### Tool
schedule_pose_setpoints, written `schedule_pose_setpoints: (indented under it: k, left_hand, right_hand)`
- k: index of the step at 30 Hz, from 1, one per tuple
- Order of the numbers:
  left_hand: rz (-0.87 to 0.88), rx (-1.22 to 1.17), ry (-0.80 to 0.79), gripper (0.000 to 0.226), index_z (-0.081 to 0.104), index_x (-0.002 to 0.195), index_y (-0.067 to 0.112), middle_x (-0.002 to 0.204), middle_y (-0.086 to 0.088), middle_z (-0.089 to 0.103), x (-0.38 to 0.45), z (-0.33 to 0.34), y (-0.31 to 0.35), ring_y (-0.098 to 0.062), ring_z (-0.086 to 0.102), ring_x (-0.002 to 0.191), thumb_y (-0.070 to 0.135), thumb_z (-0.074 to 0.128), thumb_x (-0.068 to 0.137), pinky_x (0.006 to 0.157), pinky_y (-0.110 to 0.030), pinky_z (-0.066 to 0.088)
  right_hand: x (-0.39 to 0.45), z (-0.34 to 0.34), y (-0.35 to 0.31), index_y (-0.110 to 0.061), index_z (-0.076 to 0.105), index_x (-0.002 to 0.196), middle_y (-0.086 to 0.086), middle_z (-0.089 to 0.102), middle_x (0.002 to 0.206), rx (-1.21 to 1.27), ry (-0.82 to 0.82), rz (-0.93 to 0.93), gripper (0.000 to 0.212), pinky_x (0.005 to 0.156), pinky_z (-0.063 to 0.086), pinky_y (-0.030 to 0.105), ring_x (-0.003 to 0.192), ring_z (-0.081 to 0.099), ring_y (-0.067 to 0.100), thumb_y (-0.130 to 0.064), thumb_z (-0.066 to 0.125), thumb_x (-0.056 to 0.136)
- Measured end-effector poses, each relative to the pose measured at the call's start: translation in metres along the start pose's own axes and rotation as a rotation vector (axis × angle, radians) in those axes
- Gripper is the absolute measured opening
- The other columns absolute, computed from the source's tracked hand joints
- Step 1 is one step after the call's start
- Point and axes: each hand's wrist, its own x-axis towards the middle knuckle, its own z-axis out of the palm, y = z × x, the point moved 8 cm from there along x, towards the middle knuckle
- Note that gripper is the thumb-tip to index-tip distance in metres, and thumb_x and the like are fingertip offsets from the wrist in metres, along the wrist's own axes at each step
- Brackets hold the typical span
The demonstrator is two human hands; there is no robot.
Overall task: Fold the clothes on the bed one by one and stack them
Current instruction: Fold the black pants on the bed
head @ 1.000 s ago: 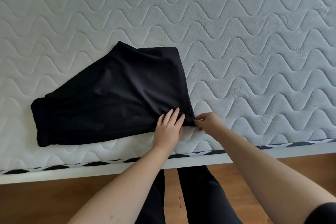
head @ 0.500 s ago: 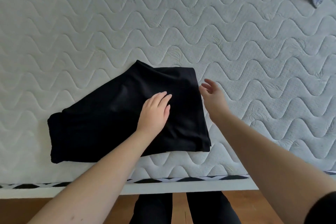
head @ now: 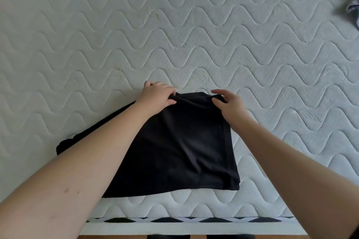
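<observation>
One garment is in work, and no finished stack is visible anywhere in view. Mattress [head: 194,25]: a quilted white surface that fills most of the view and carries every item listed below. Black garment [head: 174,151]: it lies near the front edge of the mattress, flat on the right side and partly hidden under the left forearm on the left side. Its outline is compact and several layered edges show at the lower right corner, so it is judged to be partly folded already, with at least one fold outstanding. Left hand [head: 157,96]: fingers curled over the far left corner of the garment, gripping the cloth. Right hand [head: 229,105]: thumb and fingers pinch the far edge toward the right corner. Crumpled clothing [head: 352,4]: blurred, at the far right edge of the mattress, well apart from the garment; judged to be unfolded stock awaiting its turn. Estimated progress: early. Stacking has not begun.
</observation>
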Motion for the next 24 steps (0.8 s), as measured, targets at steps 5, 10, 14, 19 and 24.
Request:
schedule_pose_setpoints:
  k: [5,10,14,19,24]
  left_hand:
    - [-0.034,0.141,0.097,0.022,0.066,0.106,0.024,0.103,0.006,0.063,-0.001,-0.006,-0.016,-0.02,0.052,0.106,0.04,0.064,0.091,0.09,-0.038,0.023]
    - [-0.024,0.058,0.179,0.023,0.063,0.083,0.024,0.09,0.008,0.061,-0.007,-0.012,-0.02,-0.02,0.053,0.1,0.043,0.075,0.079,0.095,-0.038,0.023]
    - [0.068,-0.002,0.151,0.029,0.066,0.089,0.023,0.095,0.01,0.066,-0.008,-0.008,-0.009,-0.016,0.054,0.106,0.051,0.066,0.084,0.105,-0.036,0.022]
    - [0.132,-0.033,0.106,0.033,0.068,0.113,0.026,0.111,0.01,0.067,-0.007,-0.005,0.004,-0.016,0.051,0.117,0.043,0.07,0.084,0.109,-0.033,0.017]
    - [0.133,-0.054,0.065,0.042,0.063,0.123,0.025,0.121,0.009,0.061,-0.007,0.003,0.01,-0.016,0.05,0.121,0.04,0.072,0.085,0.114,-0.033,0.017]
  right_hand:
    - [0.0,-0.021,0.013,-0.03,0.073,0.098,-0.011,0.074,0.096,0.192,0.11,0.055,0.014,0.088,0.052,0.025,0.095,0.068,0.005,-0.021,0.066,0.091]
    - [-0.002,-0.02,0.033,-0.025,0.075,0.094,-0.003,0.074,0.092,0.153,0.112,0.195,0.021,0.073,0.053,0.028,0.082,0.069,0.013,-0.038,0.058,0.094]
    - [0.001,-0.021,0.036,-0.021,0.066,0.105,0.002,0.072,0.09,-0.046,0.112,0.219,0.016,0.073,0.055,0.04,0.078,0.066,0.022,-0.029,0.058,0.094]
    - [0.005,0.004,0.014,-0.028,0.069,0.097,-0.007,0.064,0.077,-0.302,-0.025,0.109,0.016,0.061,0.043,0.025,0.072,0.06,0.011,-0.022,0.061,0.086]
    - [0.005,0.005,0.014,-0.03,0.07,0.098,-0.008,0.066,0.084,-0.275,-0.005,0.139,0.02,0.063,0.044,0.024,0.079,0.064,0.012,-0.02,0.063,0.083]
